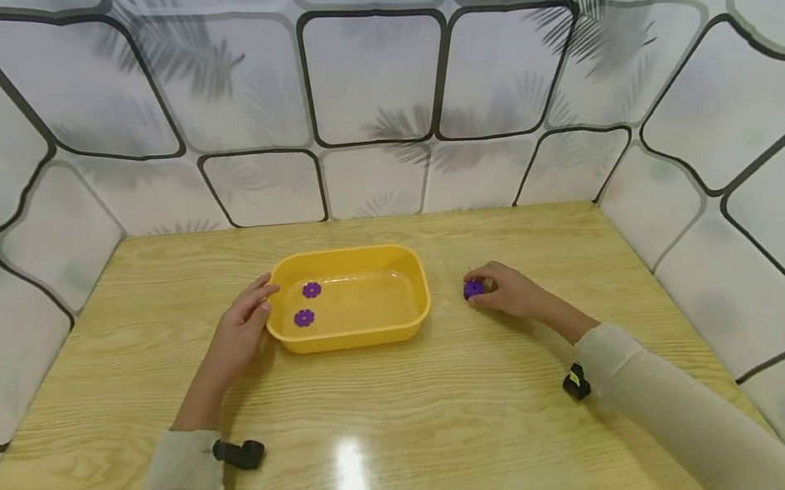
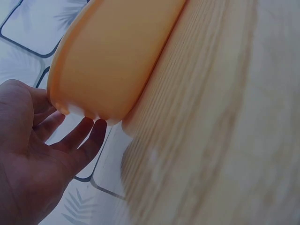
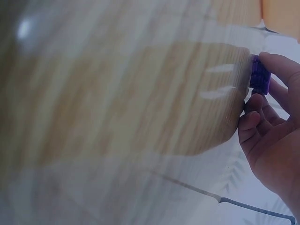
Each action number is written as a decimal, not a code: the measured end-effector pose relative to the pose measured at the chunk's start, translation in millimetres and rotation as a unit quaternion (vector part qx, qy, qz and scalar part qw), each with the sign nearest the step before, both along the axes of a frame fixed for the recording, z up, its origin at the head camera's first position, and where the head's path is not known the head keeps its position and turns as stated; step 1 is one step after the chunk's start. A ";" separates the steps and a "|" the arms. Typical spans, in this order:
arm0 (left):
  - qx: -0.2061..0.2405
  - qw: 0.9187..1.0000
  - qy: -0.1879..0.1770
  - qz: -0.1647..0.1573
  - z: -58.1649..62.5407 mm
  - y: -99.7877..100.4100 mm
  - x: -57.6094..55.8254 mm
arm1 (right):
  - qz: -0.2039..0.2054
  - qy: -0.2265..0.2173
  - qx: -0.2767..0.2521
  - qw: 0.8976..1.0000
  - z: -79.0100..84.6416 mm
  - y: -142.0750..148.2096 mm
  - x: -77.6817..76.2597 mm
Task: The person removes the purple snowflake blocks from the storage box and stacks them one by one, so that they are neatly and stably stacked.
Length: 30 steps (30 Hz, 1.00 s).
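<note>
A yellow plastic tub (image 1: 353, 339) stands on the wooden table, with two flat purple flower-shaped pieces lying inside, one piece (image 1: 312, 290) behind the other piece (image 1: 304, 318). My left hand (image 1: 245, 320) grips the tub's left end, its fingertips at the rim. In the left wrist view several fingers of that hand (image 2: 44, 150) touch the tub's end wall (image 2: 103, 61). To the right of the tub, my right hand (image 1: 507, 289) pinches a small stack of purple flower-shaped pieces (image 1: 473, 290) low over the table. The right wrist view shows the stack (image 3: 259, 75) side-on between thumb and fingers.
The light wooden table (image 1: 416, 409) meets a patterned wall covering (image 1: 369, 81) at the back and on both sides. A black wrist camera (image 1: 241, 454) sits on the left sleeve, another camera (image 1: 576, 382) on the right. Light glares on the table's front part.
</note>
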<state>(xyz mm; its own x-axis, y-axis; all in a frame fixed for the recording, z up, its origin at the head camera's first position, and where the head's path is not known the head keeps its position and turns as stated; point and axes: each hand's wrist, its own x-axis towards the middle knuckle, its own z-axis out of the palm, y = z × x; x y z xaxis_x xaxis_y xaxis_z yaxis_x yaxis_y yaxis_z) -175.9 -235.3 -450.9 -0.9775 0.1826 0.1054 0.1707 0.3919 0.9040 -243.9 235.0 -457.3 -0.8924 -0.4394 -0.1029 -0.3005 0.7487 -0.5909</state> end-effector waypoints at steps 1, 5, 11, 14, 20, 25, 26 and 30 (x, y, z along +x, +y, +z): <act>0.000 1.000 0.000 0.001 0.0 0.1 0.0 | -0.001 0.001 0.001 1.000 0.0 0.0 0.2; -0.002 1.000 0.002 0.002 -0.6 0.1 -0.6 | -0.005 0.004 0.001 1.000 0.5 -0.5 0.9; -0.002 1.000 0.004 0.003 -0.7 0.2 -1.1 | -0.005 0.006 0.002 1.000 0.9 -1.2 1.7; -0.001 1.000 0.001 0.001 -0.3 0.2 -0.9 | -0.005 0.001 0.001 1.000 1.1 -1.3 2.5; 0.004 1.000 -0.003 -0.001 0.9 0.4 0.1 | -0.009 0.000 -0.007 1.000 1.7 -1.7 2.7; 0.005 1.000 -0.005 0.001 2.2 0.9 0.9 | -0.007 0.003 -0.016 1.000 2.4 -2.1 2.6; 0.005 1.000 -0.005 0.001 2.3 0.9 0.9 | -0.007 0.003 -0.017 1.000 2.2 -2.2 2.4; 0.006 1.000 -0.006 0.000 2.5 1.0 0.7 | -0.010 0.004 -0.014 1.000 1.4 -2.2 1.6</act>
